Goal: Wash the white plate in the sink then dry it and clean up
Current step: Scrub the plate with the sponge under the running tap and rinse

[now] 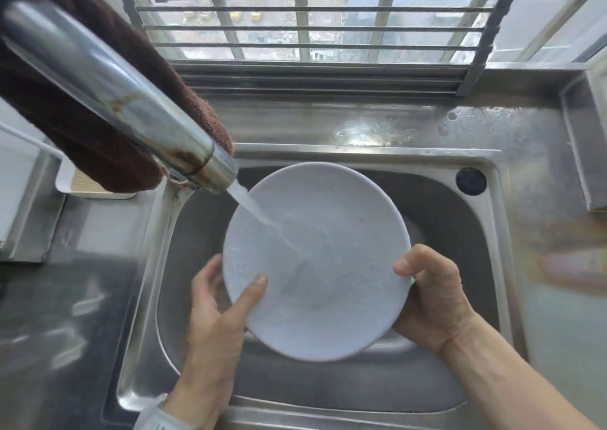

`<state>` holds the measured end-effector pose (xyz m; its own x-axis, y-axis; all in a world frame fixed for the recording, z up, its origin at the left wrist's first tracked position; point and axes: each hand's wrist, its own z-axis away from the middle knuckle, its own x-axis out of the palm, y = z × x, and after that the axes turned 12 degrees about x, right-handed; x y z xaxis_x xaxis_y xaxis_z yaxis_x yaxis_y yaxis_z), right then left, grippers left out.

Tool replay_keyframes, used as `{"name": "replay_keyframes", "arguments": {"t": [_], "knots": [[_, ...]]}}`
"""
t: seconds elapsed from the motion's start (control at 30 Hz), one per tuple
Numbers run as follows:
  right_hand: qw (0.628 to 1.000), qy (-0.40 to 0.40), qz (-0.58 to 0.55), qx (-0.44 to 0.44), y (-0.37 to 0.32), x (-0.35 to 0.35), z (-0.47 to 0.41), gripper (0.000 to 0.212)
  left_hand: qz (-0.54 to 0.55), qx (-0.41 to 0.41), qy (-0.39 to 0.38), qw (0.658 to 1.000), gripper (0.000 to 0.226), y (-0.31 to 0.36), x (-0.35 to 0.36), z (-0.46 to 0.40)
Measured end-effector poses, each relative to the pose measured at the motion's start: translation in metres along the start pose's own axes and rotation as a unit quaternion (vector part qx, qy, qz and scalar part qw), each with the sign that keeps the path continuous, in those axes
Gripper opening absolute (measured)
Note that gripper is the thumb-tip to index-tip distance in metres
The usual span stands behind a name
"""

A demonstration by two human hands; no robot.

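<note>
Here, both hands (210, 301) gripping white plate (315, 258) edges, over sink (460, 232), under running tap (131, 101)

Left fingers (210, 273) behind plate (328, 226) — counter's right side (574, 265) blurred

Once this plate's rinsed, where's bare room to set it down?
Bare steel right of the sink, below the window ledge; wet strip behind the basin. Left is crowded: faucet, brown towel, small tray. Both hands hold the plate.
</note>
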<state>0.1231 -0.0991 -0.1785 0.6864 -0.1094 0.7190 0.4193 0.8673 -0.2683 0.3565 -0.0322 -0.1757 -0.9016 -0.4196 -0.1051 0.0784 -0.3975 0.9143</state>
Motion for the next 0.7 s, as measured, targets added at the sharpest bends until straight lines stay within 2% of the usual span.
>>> {"name": "replay_keyframes", "arguments": {"t": [0.07, 0.13, 0.23, 0.3, 0.33, 0.37, 0.4, 0.43, 0.47, 0.5, 0.53, 0.63, 0.7], "knots": [[1.0, 0.017, 0.001, 0.026, 0.002, 0.0, -0.005, 0.064, 0.097, -0.064, -0.029, 0.993, 0.043, 0.009, 0.007, 0.002], [0.997, 0.057, 0.003, 0.06, 0.003, 0.0, -0.01, 0.056, 0.096, -0.07, -0.038, 0.992, 0.035, 0.011, 0.007, 0.004], [0.981, 0.178, 0.03, 0.064, 0.002, -0.006, -0.021, 0.063, 0.038, -0.03, 0.007, 0.999, 0.03, 0.003, 0.0, 0.003], [0.946, 0.307, 0.104, 0.029, -0.001, -0.016, -0.03, 0.066, -0.002, 0.008, 0.036, 0.999, 0.027, 0.001, -0.004, 0.003], [0.899, 0.392, 0.195, 0.005, -0.002, -0.025, -0.037, 0.062, -0.017, 0.029, 0.046, 0.998, 0.026, 0.0, -0.004, 0.003], [0.827, 0.464, 0.318, -0.015, -0.003, -0.035, -0.042, 0.059, -0.031, 0.047, 0.054, 0.997, 0.024, 0.0, -0.005, 0.003], [0.738, 0.505, 0.447, -0.021, -0.005, -0.043, -0.045, 0.058, -0.047, 0.058, 0.06, 0.995, 0.023, -0.002, -0.006, 0.003], [0.646, 0.519, 0.558, -0.026, -0.006, -0.051, -0.048, 0.058, -0.064, 0.065, 0.062, 0.994, 0.023, -0.003, -0.006, 0.003], [0.57, 0.518, 0.637, -0.031, -0.008, -0.055, -0.051, 0.059, -0.081, 0.067, 0.057, 0.993, 0.023, -0.002, -0.006, 0.004], [0.521, 0.513, 0.681, -0.035, -0.01, -0.058, -0.054, 0.059, -0.094, 0.068, 0.051, 0.992, 0.023, -0.002, -0.006, 0.004], [0.508, 0.508, 0.694, -0.048, -0.011, -0.057, -0.055, 0.057, -0.102, 0.066, 0.047, 0.992, 0.023, -0.002, -0.005, 0.004], [0.59, 0.461, 0.646, -0.146, 0.007, -0.039, -0.048, 0.049, -0.105, 0.059, 0.043, 0.992, 0.025, -0.005, 0.003, 0.001], [0.604, 0.371, 0.666, -0.233, 0.039, -0.011, -0.037, 0.055, -0.09, 0.044, 0.047, 0.994, 0.027, -0.008, 0.01, -0.003]]}}
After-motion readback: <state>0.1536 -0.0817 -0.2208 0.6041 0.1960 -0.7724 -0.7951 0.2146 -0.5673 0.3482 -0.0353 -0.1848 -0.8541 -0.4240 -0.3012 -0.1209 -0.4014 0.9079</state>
